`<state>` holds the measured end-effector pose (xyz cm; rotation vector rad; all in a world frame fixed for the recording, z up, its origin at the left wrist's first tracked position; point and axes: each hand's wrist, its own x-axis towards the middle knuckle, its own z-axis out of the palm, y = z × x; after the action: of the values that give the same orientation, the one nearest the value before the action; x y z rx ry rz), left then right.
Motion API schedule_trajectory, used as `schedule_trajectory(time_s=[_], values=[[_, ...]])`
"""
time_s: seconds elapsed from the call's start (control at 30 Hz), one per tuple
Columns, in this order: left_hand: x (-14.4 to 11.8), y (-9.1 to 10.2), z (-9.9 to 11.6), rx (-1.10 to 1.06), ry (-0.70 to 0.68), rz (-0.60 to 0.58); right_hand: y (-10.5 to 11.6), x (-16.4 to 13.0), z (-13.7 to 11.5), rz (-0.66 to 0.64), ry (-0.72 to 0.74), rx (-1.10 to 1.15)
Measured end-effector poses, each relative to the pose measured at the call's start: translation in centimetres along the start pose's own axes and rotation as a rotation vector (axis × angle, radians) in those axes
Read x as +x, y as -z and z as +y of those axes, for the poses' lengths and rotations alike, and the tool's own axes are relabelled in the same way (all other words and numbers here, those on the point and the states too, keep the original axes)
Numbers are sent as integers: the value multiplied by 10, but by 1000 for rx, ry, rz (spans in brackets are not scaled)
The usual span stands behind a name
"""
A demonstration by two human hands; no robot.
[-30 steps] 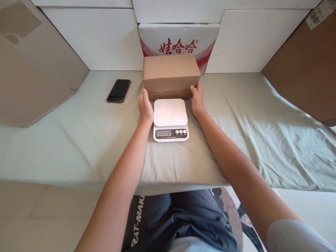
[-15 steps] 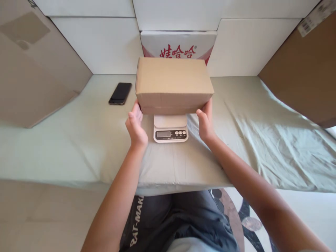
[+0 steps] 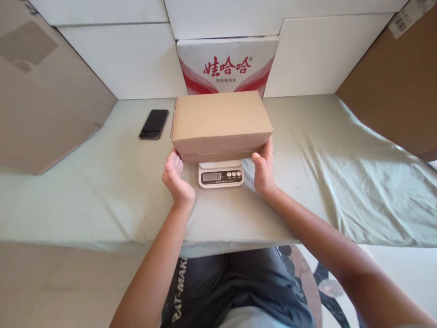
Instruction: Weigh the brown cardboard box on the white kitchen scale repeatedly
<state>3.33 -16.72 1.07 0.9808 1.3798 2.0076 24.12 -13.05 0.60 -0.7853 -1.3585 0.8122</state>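
Observation:
A closed brown cardboard box (image 3: 221, 116) is held between my two hands, over a white kitchen scale (image 3: 221, 177). My left hand (image 3: 178, 180) grips its lower left corner, with the fingertips partly hidden beneath. At the lower right corner, my right hand (image 3: 265, 168) has its fingers against the side and its thumb in front. The box covers most of the weighing platform; the scale's display and buttons show in front of it. Whether the box touches the platform I cannot tell.
A dark smartphone (image 3: 154, 124) lies left of the box on the pale green cloth (image 3: 102, 191). Behind stands a white carton with red lettering (image 3: 227, 66) among white panels. Large cardboard boxes flank the cloth, one at left (image 3: 51, 95) and one at right (image 3: 392, 91).
Both hands have lowered the cardboard box and brought it nearer to me. It now hides more of the scale's platform, and more of the red-lettered carton shows behind it.

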Motion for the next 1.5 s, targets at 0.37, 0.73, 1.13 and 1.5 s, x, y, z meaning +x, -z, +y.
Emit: schedule_trajectory(time_s=[0.37, 0.73, 1.13, 1.5], values=[[-5, 0, 0, 5, 10, 29, -2, -5, -3, 46, -35, 13], [17, 15, -7, -83, 62, 90, 23, 22, -1, 386, -205, 99], [21, 14, -3, -75, 105, 108, 9, 15, -1, 380, -315, 156], [21, 14, -7, -53, 75, 67, 10, 17, 4, 366, -319, 156]])
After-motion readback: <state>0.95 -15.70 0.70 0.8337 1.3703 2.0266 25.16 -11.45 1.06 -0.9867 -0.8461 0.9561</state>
